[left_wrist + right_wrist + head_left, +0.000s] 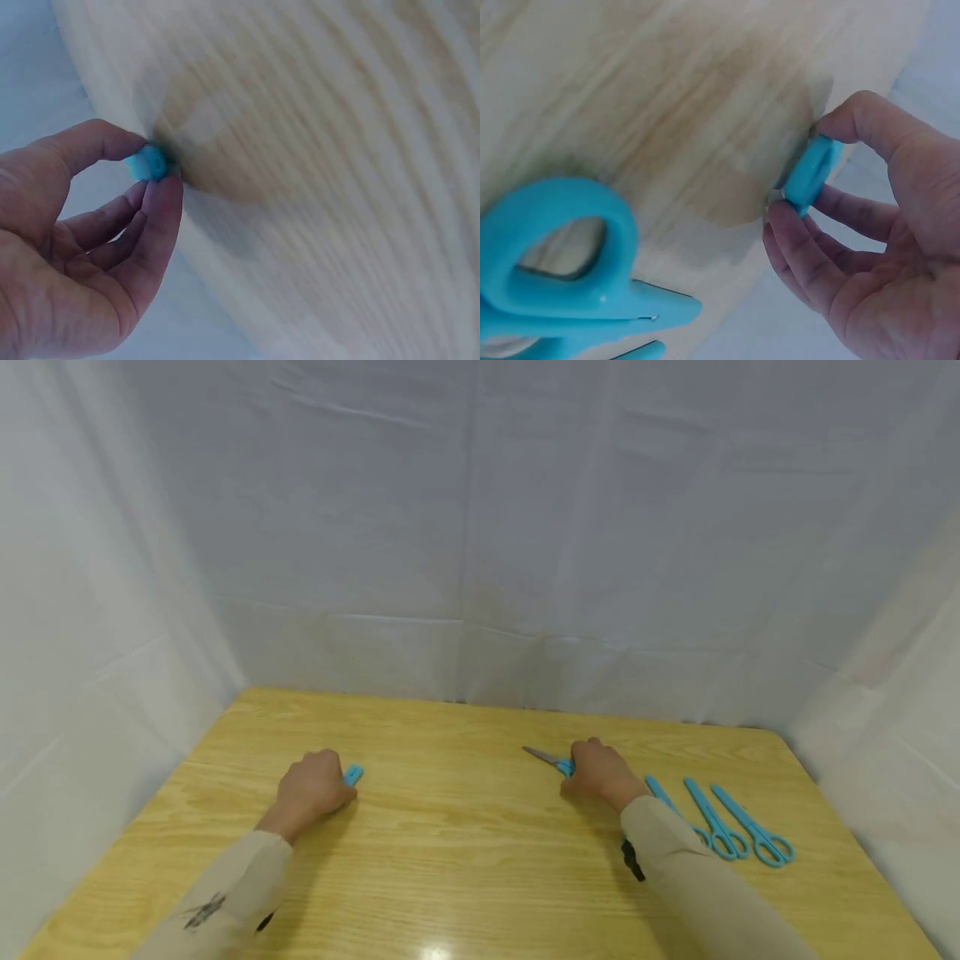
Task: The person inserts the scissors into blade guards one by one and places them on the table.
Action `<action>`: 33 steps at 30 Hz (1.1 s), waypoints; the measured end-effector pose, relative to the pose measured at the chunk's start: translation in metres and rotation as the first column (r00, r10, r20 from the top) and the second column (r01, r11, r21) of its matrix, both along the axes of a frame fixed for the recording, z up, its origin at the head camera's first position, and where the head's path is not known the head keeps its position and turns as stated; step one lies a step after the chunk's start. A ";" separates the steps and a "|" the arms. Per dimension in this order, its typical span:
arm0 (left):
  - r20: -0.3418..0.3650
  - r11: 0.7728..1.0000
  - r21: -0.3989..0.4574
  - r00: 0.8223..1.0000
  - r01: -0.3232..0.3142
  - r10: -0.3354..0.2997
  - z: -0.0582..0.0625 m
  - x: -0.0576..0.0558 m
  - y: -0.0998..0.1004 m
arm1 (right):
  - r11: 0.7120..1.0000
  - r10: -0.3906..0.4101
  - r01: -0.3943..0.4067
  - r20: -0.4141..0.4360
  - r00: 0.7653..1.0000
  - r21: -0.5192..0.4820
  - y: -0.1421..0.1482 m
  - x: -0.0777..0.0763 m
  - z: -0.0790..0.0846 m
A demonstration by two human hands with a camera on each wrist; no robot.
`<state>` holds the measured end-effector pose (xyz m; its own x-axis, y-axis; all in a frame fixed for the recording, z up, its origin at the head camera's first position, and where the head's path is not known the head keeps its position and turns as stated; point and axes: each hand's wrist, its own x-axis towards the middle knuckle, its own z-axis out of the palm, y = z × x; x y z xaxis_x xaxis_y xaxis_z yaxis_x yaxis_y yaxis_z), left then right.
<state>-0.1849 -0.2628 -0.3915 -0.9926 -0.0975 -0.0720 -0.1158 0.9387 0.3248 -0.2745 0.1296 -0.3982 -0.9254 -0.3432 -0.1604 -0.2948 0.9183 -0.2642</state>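
Observation:
At the left of the table, my left hand pinches a small turquoise piece, seemingly a blade cover, between thumb and fingers. Its end shows in the left wrist view as a blue stub, most of it hidden. Right of the middle, my right hand grips a pair of scissors by the turquoise handles. The bare metal blades point left, low over the tabletop. In the right wrist view, one handle loop sits between thumb and fingertips.
Three turquoise scissors with covered blades lie side by side at the right: one partly behind the right sleeve, a middle one, and an outer one. White sheeting hangs around the wooden table.

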 end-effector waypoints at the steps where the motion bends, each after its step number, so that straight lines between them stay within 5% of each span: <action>1: -0.011 1.000 -0.001 1.000 0.005 -0.005 -0.001 0.000 0.000 | 1.000 -0.004 0.004 -0.007 1.000 0.000 0.001 0.000 -0.001; 18: -0.126 0.987 0.035 0.981 0.155 -0.150 0.007 0.013 0.021 | 0.992 0.026 -0.037 -0.092 0.995 -0.117 0.022 0.030 0.001; 33: -0.240 0.953 0.056 0.931 0.296 -0.275 0.021 0.039 0.076 | 0.970 0.116 -0.155 -0.205 0.972 -0.187 0.031 0.086 0.022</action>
